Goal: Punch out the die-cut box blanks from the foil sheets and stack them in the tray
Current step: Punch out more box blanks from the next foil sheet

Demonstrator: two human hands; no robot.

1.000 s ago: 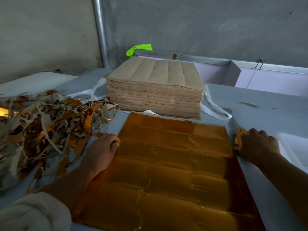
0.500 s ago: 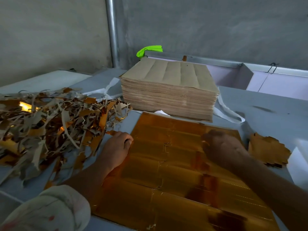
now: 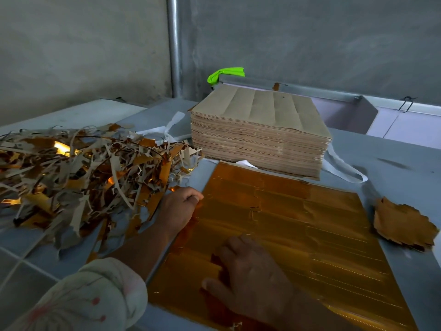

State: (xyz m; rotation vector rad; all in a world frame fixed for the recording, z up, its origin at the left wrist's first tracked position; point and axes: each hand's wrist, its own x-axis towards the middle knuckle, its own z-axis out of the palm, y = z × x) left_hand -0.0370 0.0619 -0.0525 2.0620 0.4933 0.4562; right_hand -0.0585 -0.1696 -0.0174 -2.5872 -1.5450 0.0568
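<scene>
Grey table (image 3: 393, 168) before a concrete wall with an upright pipe (image 3: 173, 44). Left of the left hand (image 3: 180, 207), a heap of scrap (image 3: 78, 177) touches the wrist. The left hand lies knuckles-up, fingers curled at the left edge of the foil sheet (image 3: 298, 211); whether they pinch that edge cannot be told. The sheet lies flat under both hands, foil side up. The right hand (image 3: 250, 275) rests palm-down on the sheet's near part, fingers straight and spread, grasping nothing. Beyond both hands a tall stack (image 3: 257, 130) of brown sheets touches the sheet's far edge. Right of the right hand, off the sheet, lie punched blanks (image 3: 403, 226). Far right of the stack, the tray (image 3: 353, 115).
</scene>
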